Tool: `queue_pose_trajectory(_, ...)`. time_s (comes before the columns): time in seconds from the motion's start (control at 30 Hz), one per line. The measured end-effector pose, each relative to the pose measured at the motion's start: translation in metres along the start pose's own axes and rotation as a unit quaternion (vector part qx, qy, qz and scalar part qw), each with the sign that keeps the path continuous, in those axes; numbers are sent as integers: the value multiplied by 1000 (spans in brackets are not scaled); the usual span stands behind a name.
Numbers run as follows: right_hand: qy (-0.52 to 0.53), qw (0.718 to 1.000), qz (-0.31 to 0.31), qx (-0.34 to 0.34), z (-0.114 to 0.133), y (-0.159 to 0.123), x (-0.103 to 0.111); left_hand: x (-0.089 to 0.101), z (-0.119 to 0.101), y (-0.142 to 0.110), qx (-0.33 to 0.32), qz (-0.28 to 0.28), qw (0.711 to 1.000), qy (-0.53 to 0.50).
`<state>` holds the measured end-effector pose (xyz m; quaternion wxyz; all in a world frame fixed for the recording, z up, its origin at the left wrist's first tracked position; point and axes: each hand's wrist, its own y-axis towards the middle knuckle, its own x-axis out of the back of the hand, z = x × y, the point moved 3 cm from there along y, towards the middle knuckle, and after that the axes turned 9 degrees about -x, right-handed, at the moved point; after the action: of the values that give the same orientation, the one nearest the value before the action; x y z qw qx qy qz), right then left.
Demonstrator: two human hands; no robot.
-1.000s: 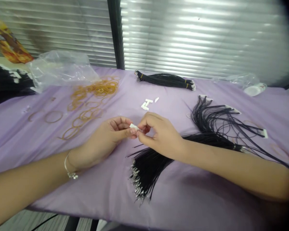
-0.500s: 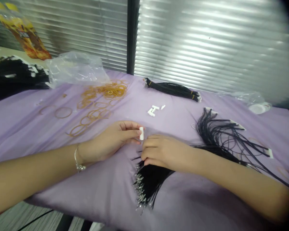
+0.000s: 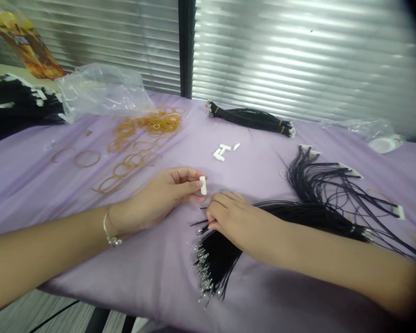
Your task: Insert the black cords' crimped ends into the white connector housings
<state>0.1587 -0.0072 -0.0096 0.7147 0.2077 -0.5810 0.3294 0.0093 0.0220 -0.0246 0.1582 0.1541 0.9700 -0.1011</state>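
Lilac worktop cloth (image 3: 273, 296) spreads beneath us, and our left hand (image 3: 156, 199) holds a small white piece (image 3: 203, 185) upright, pinched between thumb and fingers just above the cloth. Our right hand (image 3: 235, 219) lies just beside it, its fingers (image 3: 217, 208) closed on a fanned bunch of black cords (image 3: 217, 254) tipped with metal clasps. Orange rubber bands (image 3: 145, 125) lie scattered beyond the left hand, more white pieces (image 3: 220, 152) sit ahead of us, and a tied bundle of cords (image 3: 251, 119) lies further back.
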Motion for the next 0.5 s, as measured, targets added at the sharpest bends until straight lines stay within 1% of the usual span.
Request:
queue_pose_trajectory(0.1, 61, 996, 6, -58, -3, 4, 3, -1, -2, 0, -1, -10, 1000, 0)
queue_pose_trajectory(0.17, 127, 987, 21, -100, -7, 7, 6, -1, -3, 0, 2, -14, 1000, 8)
queue_pose_trajectory(0.23, 177, 976, 31, -127, -11, 9, 7, -1, -4, 0, 2, -21, 1000, 19)
queue_pose_trajectory(0.3, 195, 973, 33, -120, -15, 9, 7, -1, -5, -1, -1, -28, 999, 28)
queue_pose_trajectory(0.4, 175, 981, 28, -84, -18, 7, 6, -2, -6, -2, -6, -21, 999, 40)
queue_pose_trajectory(0.43, 168, 982, 26, -80, -18, 5, 6, -2, -6, -3, -4, -12, 999, 45)
queue_pose_trajectory(0.5, 170, 980, 23, -96, -20, 3, 9, -3, -6, -4, -1, 0, 998, 58)
